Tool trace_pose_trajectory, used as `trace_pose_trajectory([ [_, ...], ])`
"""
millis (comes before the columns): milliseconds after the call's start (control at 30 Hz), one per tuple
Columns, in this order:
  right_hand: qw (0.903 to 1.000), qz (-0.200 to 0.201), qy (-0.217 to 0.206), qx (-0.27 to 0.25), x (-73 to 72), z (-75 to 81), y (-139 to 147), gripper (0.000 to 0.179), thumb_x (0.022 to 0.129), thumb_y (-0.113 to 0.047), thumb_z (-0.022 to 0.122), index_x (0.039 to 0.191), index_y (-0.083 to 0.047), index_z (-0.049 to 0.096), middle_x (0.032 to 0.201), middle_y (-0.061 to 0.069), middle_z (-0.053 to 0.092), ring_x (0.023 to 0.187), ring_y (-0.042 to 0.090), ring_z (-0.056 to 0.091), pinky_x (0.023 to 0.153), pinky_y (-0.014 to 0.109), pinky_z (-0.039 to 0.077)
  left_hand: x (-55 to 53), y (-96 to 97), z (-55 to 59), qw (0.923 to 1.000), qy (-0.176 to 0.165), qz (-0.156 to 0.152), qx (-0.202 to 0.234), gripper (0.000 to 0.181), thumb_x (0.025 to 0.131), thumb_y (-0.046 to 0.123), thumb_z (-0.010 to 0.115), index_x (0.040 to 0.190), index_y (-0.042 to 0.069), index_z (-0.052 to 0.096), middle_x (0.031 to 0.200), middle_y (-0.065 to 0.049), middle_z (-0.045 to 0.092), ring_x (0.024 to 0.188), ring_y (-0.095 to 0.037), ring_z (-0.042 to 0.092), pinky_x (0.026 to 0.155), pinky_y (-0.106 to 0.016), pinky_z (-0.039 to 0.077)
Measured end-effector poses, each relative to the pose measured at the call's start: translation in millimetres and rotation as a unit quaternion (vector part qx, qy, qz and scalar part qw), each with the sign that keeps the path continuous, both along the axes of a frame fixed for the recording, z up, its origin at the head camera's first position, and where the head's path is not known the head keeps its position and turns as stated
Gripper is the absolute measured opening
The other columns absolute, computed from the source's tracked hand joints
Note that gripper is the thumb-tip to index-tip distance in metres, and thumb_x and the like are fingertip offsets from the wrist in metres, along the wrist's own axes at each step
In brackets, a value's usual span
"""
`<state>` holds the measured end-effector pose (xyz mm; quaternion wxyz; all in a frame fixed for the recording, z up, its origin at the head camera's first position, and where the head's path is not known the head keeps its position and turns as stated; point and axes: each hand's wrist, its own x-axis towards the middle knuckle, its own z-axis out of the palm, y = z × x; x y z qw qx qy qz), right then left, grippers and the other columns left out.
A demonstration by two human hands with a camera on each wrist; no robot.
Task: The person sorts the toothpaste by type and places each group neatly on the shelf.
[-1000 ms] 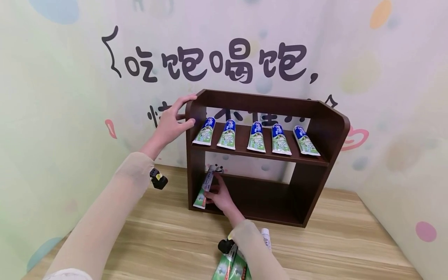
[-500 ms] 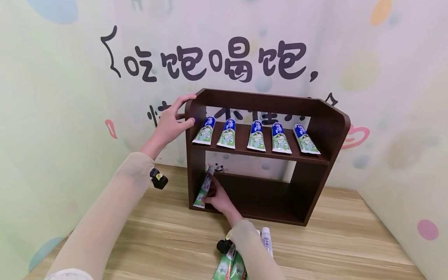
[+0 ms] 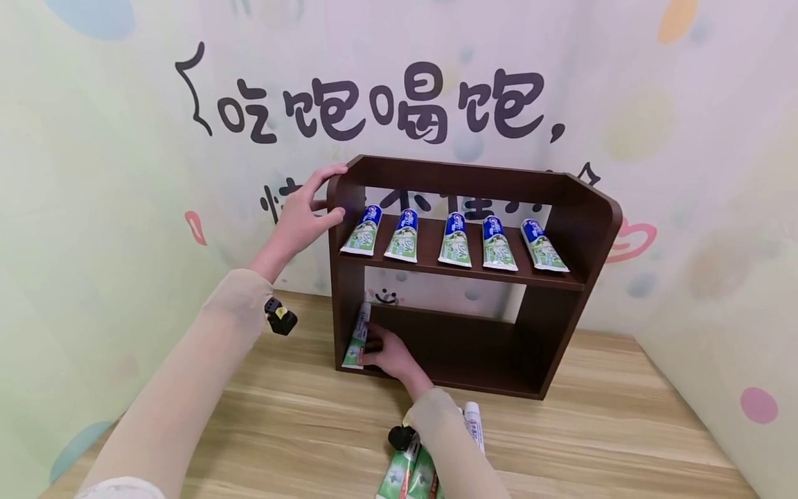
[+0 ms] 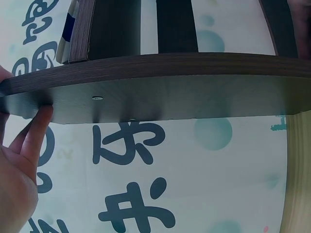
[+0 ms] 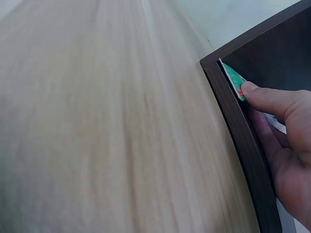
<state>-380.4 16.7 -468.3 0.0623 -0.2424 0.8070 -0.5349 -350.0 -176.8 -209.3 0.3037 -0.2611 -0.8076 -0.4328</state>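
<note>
A dark brown two-tier shelf [image 3: 464, 176] stands on the table against the wall. My left hand [image 3: 298, 223] grips the upper corner of its left side panel, with a finger pressing the panel's outer face [image 4: 146, 99] in the left wrist view. On the lower tier, my right hand [image 3: 393, 355] holds a green and silver toothpaste tube [image 3: 354, 352] at the left end, close along the side panel. In the right wrist view the thumb lies on the tube's green flat end [image 5: 233, 80]; the rest is hidden behind the hand.
Several blue and green toothpaste tubes [image 3: 455, 242] lie spaced in a row on the upper tier, caps to the back. More green toothpaste tubes [image 3: 396, 478] lie on the wooden table [image 3: 287, 416], partly under the right forearm. A patterned wall hanging [image 3: 686, 138] is behind.
The right hand has moved the toothpaste tube left, from a slant to nearly parallel with the left side panel. The left hand keeps its grip on the shelf.
</note>
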Motion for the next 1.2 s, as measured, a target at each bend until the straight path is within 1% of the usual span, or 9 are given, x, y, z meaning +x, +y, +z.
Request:
trace_pose_trajectory([
  [100,0.9998,-0.008,0.0,0.018,0.1,0.9,-0.7,0.074,0.083,-0.009,0.076,0.149,-0.007,0.042,0.137,0.016,0.058,0.118,0.029,0.061,0.087,0.034,0.057,6.1,2.2,2.8,1.0,-0.007,-0.001,0.002,0.057,0.09,0.001,0.06,0.144,0.013,0.047,0.156,-0.003,0.043,0.128,-0.03,0.058,0.097,-0.051,0.055],
  [300,0.999,-0.021,0.021,0.033,-0.9,-0.1,-1.9,0.069,0.083,-0.009,0.076,0.145,-0.004,0.047,0.131,0.017,0.062,0.114,0.029,0.063,0.084,0.031,0.057,-10.2,-4.4,-3.7,1.0,-0.002,0.003,-0.001,0.059,0.09,0.005,0.062,0.144,0.023,0.047,0.156,0.004,0.043,0.13,-0.026,0.057,0.098,-0.049,0.056],
  [400,0.9983,-0.025,0.031,0.043,-1.4,-0.6,-2.1,0.067,0.084,-0.011,0.076,0.144,-0.004,0.049,0.129,0.017,0.063,0.112,0.028,0.064,0.084,0.029,0.056,-13.8,-6.0,-4.7,1.0,0.001,0.002,-0.002,0.059,0.09,0.007,0.063,0.144,0.027,0.048,0.156,0.009,0.043,0.128,-0.024,0.059,0.097,-0.047,0.057],
  [500,0.9989,-0.009,0.024,0.039,-1.7,0.2,-1.0,0.07,0.082,-0.008,0.076,0.146,-0.002,0.046,0.125,0.019,0.064,0.109,0.028,0.065,0.083,0.03,0.057,-14.6,-6.7,-5.2,1.0,0.001,-0.001,-0.003,0.059,0.09,0.008,0.063,0.143,0.028,0.048,0.155,0.01,0.043,0.125,-0.025,0.061,0.096,-0.047,0.057],
  [600,0.9994,0.015,0.002,0.03,-1.3,1.9,0.4,0.076,0.081,-0.004,0.077,0.148,-0.001,0.042,0.123,0.021,0.064,0.108,0.03,0.066,0.084,0.032,0.059,-14.2,-6.7,-5.3,1.0,0.001,-0.002,-0.003,0.059,0.09,0.007,0.062,0.143,0.028,0.048,0.155,0.01,0.043,0.127,-0.024,0.06,0.097,-0.046,0.057],
  [667,0.9993,0.021,-0.007,0.029,-1.0,2.9,1.1,0.079,0.08,-0.004,0.077,0.149,-0.002,0.04,0.123,0.021,0.063,0.109,0.03,0.066,0.085,0.032,0.059,-14.3,-6.6,-5.4,1.0,0.002,-0.002,-0.003,0.058,0.09,0.007,0.062,0.143,0.027,0.048,0.155,0.01,0.043,0.128,-0.023,0.058,0.098,-0.047,0.056],
  [867,0.999,-0.019,0.003,0.04,-0.6,1.2,1.3,0.075,0.08,-0.009,0.079,0.148,-0.01,0.046,0.129,0.015,0.063,0.113,0.027,0.064,0.082,0.029,0.057,-15.0,-6.9,-6.1,1.0,0.001,-0.004,-0.002,0.059,0.09,0.007,0.062,0.144,0.028,0.047,0.156,0.01,0.043,0.128,-0.024,0.059,0.097,-0.047,0.056],
  [1033,0.9985,-0.038,0.006,0.039,0.0,1.0,-0.4,0.072,0.08,-0.008,0.078,0.146,-0.01,0.048,0.122,0.016,0.068,0.11,0.028,0.067,0.078,0.028,0.057,-13.7,-6.0,-6.0,1.0,0.0,-0.003,0.003,0.06,0.09,0.006,0.063,0.144,0.027,0.048,0.156,0.009,0.043,0.125,-0.025,0.061,0.096,-0.047,0.057],
  [1200,0.9978,-0.047,0.014,0.045,0.3,1.1,-1.7,0.07,0.081,-0.008,0.078,0.145,-0.008,0.05,0.117,0.017,0.07,0.108,0.028,0.068,0.077,0.027,0.057,-13.8,-4.7,-6.0,1.0,0.0,0.002,0.004,0.058,0.09,0.002,0.061,0.144,0.019,0.047,0.156,0.001,0.043,0.13,-0.028,0.056,0.1,-0.05,0.054],
])
